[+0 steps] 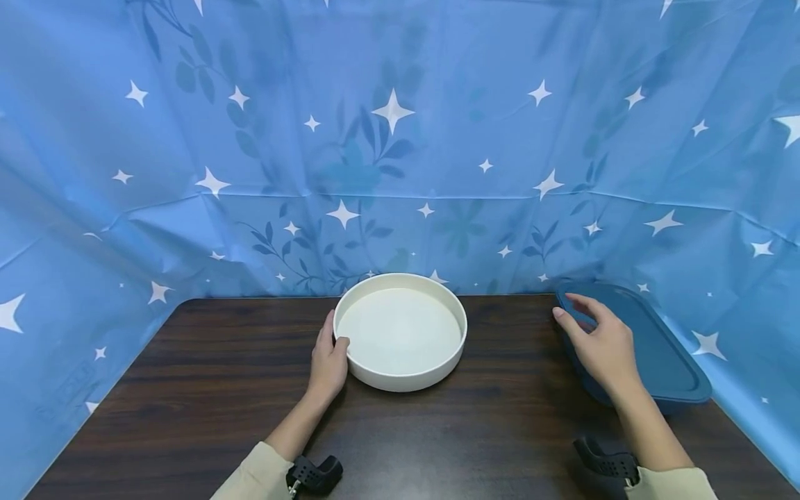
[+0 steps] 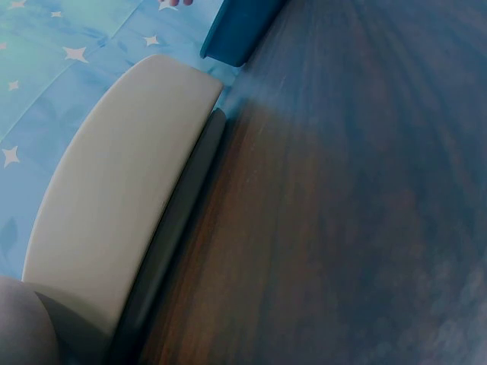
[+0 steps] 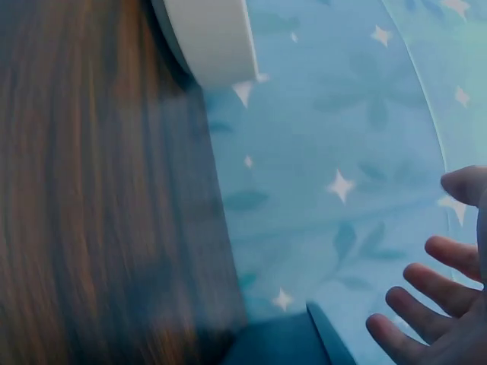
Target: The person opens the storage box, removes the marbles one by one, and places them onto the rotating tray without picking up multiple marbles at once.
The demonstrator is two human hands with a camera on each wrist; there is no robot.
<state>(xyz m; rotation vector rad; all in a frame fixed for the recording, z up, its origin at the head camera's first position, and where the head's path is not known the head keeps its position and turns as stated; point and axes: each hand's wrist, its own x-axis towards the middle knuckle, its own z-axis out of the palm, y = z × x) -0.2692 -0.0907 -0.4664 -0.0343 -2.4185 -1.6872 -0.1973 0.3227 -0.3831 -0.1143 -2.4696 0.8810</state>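
Note:
In the head view a round white dish (image 1: 400,333) with a low upright wall is at the middle of the table, near its far edge. My left hand (image 1: 328,364) holds it by the left side, the thumb over the rim and the fingers along the outer wall. The left wrist view shows the white wall (image 2: 122,167) with a dark strip beneath it; whether the dish is slightly raised is unclear. Over the blue lidded box (image 1: 669,354) at the right hovers my right hand (image 1: 603,344), fingers spread and holding nothing, as the right wrist view confirms.
A dark wood-grain table (image 1: 206,389) lies under everything. Behind it and along both sides hangs a blue curtain (image 1: 281,153) with white stars and leaf prints. Each wrist wears a black strap device (image 1: 315,476).

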